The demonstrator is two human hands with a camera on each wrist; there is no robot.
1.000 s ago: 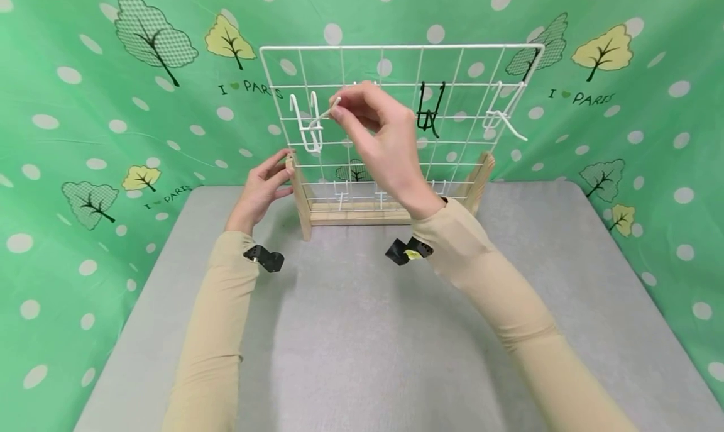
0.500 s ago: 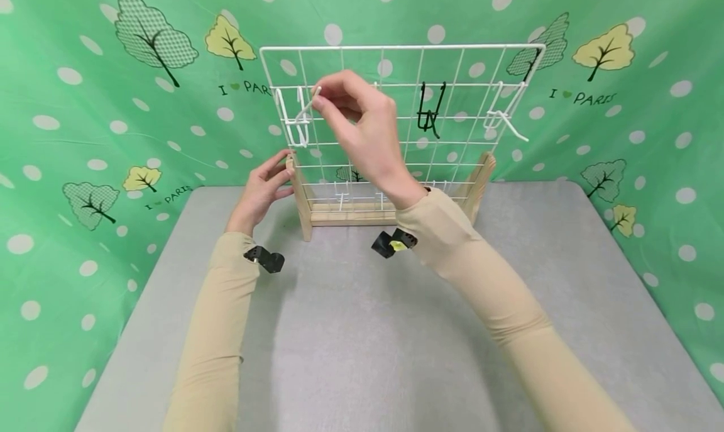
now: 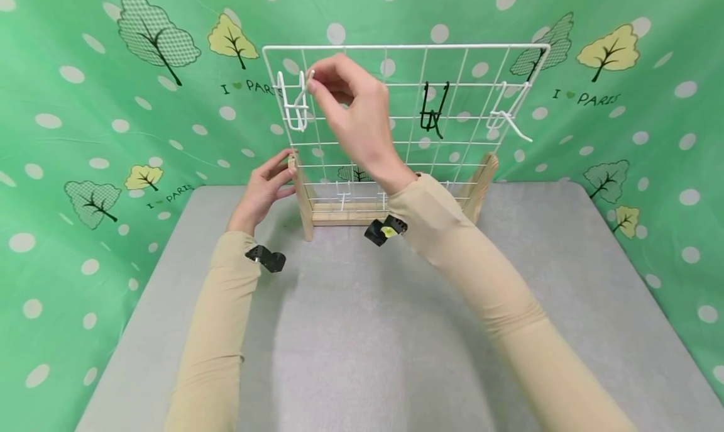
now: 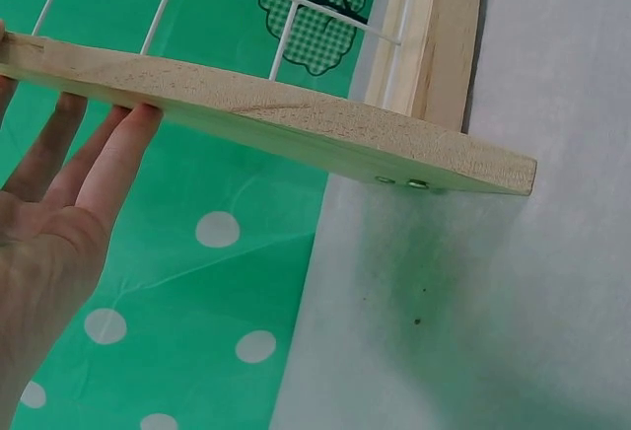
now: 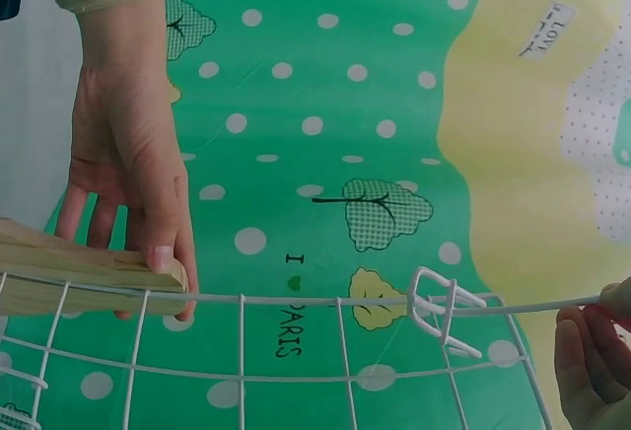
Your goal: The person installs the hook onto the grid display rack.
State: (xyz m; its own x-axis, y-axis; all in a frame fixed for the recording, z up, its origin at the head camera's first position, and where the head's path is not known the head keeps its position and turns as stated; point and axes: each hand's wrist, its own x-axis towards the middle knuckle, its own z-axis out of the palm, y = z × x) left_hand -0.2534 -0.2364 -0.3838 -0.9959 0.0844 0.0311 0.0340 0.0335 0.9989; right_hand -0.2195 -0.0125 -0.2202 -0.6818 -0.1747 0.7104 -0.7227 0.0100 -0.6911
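Note:
My right hand (image 3: 356, 114) pinches the tip of the prong of a white wire hook (image 3: 295, 107) between thumb and fingertips. The hook's two bent arms point upward at the left side of a white wire grid rack (image 3: 407, 46), overlapping its upper bars in the head view. In the right wrist view the hook (image 5: 430, 304) lies right at the grid's edge wire. Lower down, my left hand (image 3: 263, 190) holds the top of the rack's left wooden post (image 3: 302, 199), thumb on one face and fingers on the other. The left wrist view shows fingertips against this post (image 4: 296, 105).
A black hook (image 3: 432, 114) and another white hook (image 3: 503, 114) hang on the grid to the right. Small white hooks (image 3: 343, 196) sit low on it, near the wooden crossbar (image 3: 339, 218). A green patterned curtain (image 3: 170, 124) stands behind the grey table (image 3: 334, 331).
My right hand has moved left and upward with the white hook, from in front of the grid to its left edge. The left hand has stayed on the post.

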